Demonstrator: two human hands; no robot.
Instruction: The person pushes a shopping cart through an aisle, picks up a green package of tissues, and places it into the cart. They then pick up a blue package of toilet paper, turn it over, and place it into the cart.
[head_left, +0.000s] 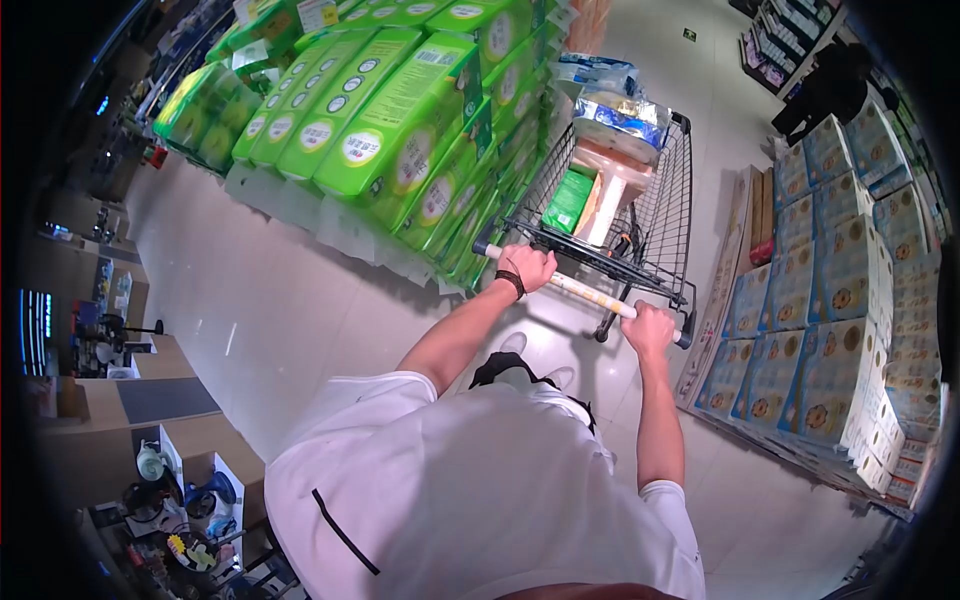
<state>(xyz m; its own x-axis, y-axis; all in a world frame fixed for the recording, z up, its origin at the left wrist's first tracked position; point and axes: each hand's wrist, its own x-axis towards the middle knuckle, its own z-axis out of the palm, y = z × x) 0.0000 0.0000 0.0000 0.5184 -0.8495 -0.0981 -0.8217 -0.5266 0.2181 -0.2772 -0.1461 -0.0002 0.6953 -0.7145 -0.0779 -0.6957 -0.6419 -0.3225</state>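
Note:
Both hands grip the pale handlebar (585,290) of a shopping cart (682,190). My left hand (527,265), a dark bracelet on its wrist, wraps round the bar near its left end. Near the right end my right hand (650,328) is closed round the same bar. Inside the wire basket lie a green package (572,200), a pale box-like item (607,200) beside it, and a blue-and-white plastic-wrapped pack (625,125) farther forward. More wrapped goods at the cart's front are only partly visible.
Green plastic-wrapped packs (375,150) are stacked high close along the cart's left. Stacked cartons (825,290) line the right side. A person in dark clothes (835,90) is ahead at right. Display shelves with small goods (195,480) stand behind at left.

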